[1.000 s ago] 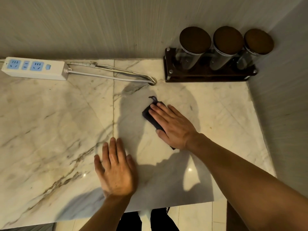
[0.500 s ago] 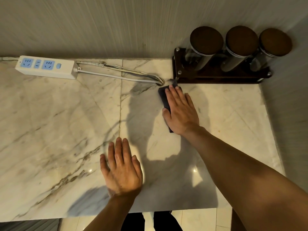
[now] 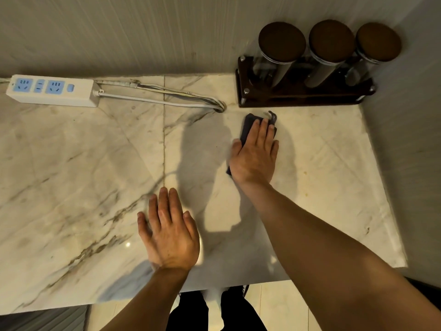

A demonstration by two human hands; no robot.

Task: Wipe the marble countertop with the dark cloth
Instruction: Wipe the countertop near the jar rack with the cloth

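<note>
The marble countertop [image 3: 71, 177] is white with brown veins and fills most of the view. My right hand [image 3: 256, 155] lies flat on the dark cloth [image 3: 247, 126] and presses it to the marble just in front of the jar rack. Only the cloth's far end, its hanging loop and a bit of its near edge show past the hand. My left hand [image 3: 170, 231] rests flat on the marble near the front edge, fingers together, with nothing in it.
A dark wooden rack [image 3: 303, 96] with three brown-lidded glass jars stands at the back right corner. A white power strip [image 3: 51, 90] lies at the back left, its cables [image 3: 167, 99] running toward the rack. Walls close the back and right sides.
My right hand has slid the cloth away from me to the back of the counter and then a little to the right along the rack. My left hand has stayed put.
</note>
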